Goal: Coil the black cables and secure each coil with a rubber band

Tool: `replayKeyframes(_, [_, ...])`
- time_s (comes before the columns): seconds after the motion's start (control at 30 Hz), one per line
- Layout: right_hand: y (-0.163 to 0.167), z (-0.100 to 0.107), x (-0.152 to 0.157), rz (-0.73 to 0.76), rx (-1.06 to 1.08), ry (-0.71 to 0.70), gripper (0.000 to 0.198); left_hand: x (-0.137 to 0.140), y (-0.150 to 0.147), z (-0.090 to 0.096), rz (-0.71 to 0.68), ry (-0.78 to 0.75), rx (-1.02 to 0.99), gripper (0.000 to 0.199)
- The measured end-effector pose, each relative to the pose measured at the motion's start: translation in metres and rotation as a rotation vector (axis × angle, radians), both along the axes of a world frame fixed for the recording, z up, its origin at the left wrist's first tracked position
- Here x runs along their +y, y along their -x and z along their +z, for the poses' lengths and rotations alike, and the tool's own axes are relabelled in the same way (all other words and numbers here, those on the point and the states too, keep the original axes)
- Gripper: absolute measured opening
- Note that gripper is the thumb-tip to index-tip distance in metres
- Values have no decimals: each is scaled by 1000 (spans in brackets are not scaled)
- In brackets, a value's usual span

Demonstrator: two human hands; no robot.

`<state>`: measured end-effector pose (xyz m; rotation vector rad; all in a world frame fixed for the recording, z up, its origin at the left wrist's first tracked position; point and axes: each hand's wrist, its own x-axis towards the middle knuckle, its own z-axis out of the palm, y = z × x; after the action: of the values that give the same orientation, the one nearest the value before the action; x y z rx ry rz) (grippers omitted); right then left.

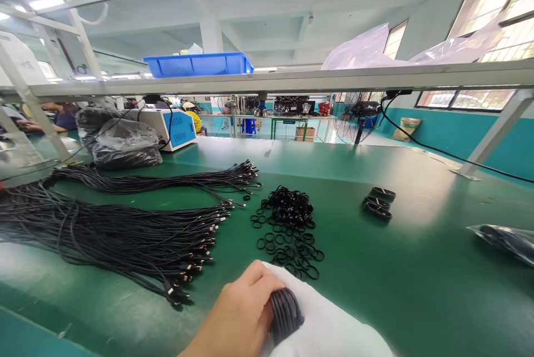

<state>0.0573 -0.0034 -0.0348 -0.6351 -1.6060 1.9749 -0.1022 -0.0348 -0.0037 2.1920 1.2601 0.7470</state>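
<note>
My left hand (240, 312) comes in from the bottom edge, its fingers closed around a coiled black cable (286, 312). Against the coil's right side lies a smooth white, cloth-like shape (329, 318) that reaches to the bottom edge. No fingers of my right hand show; if it is there, this white shape hides it. Just beyond my left hand, small black rings (287, 246) are spread on the green table (359, 284), with a heap of black rings (290, 207) behind them. Left of the hand, a bundle of black cables (137, 234) points its plugs toward the rings.
A second cable bundle (167, 181) lies farther back. Three coiled cables (377, 204) sit to the right, near a clear bag (507, 240) with dark contents. Bagged black goods (125, 145) and a blue-white machine (169, 129) stand back left. Overhead, a shelf (283, 80) carries a blue tray (198, 65).
</note>
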Motion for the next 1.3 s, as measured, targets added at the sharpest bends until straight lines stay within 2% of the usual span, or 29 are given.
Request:
replayKeyframes(0.1, [7, 7, -4, 46, 100, 133, 62, -2, 0, 5, 99, 165, -65, 26])
replayKeyframes(0.23, [6, 15, -10, 60, 79, 314, 37, -3, -4, 15, 261, 301, -139, 22])
replayKeyframes(0.3, [5, 18, -11, 17, 84, 322, 31, -3, -8, 16, 292, 435, -262, 16])
replayKeyframes(0.37, [6, 20, -13, -7, 69, 302, 27, -3, -11, 14, 311, 483, -318, 11])
replayKeyframes(0.5, [9, 19, -14, -15, -58, 284, 21, -2, -16, 4, 365, 395, -235, 5])
replayKeyframes(0.6, [11, 16, -13, -10, -118, 311, 19, 0, -18, 1, 361, 399, -173, 3])
replayKeyframes(0.73, [11, 6, -10, 18, -61, 367, 19, 1, -16, 9, 321, 206, 69, 17])
replayKeyframes(0.87, [11, -3, -8, 21, -78, 336, 15, -2, -9, 8, 160, 93, -20, 32])
replayKeyframes(0.93, [12, -4, -8, 23, -89, 299, 12, -4, -6, -1, 169, -13, -46, 37])
replayKeyframes(1.07, [16, -1, -9, 18, -31, 303, 18, -7, -4, -22, 233, -223, -73, 40])
replayKeyframes(1.17, [17, -2, -9, 27, -33, 295, 13, -6, -3, -26, 251, -208, -86, 37])
replayKeyframes(1.3, [14, -5, -8, 35, -26, 267, 9, -3, -3, -19, 325, -64, -132, 32])
